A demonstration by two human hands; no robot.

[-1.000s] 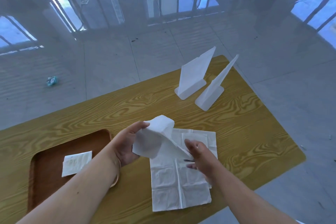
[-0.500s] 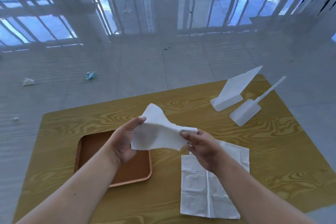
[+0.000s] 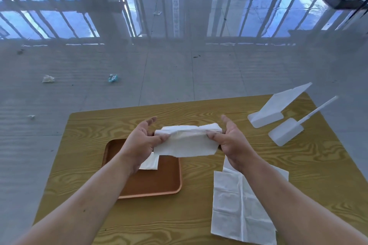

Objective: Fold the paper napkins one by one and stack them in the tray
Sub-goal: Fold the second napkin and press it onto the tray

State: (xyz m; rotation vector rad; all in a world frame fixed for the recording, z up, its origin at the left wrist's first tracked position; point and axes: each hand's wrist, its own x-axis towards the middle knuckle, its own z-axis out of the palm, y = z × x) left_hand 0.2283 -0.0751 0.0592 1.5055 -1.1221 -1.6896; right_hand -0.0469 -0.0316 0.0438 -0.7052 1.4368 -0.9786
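A white paper napkin [image 3: 187, 141] is stretched between my hands above the table, folded over along its top edge. My left hand [image 3: 142, 141] pinches its left end and my right hand [image 3: 229, 139] pinches its right end. Below them sits a brown tray [image 3: 159, 181] with one folded napkin [image 3: 150, 163] in it, partly hidden by my left wrist. A pile of unfolded white napkins [image 3: 239, 209] lies flat on the table under my right forearm.
The wooden table [image 3: 199, 113] has two white plastic stands [image 3: 276, 107] [image 3: 288, 131] at its far right. Beyond the far edge is shiny tiled floor with scraps of litter [image 3: 113, 77].
Both hands carried the napkin left, over the tray's edge, and pulled it from a loose crumpled shape into a flat folded strip held at both ends. The view shifted left too.
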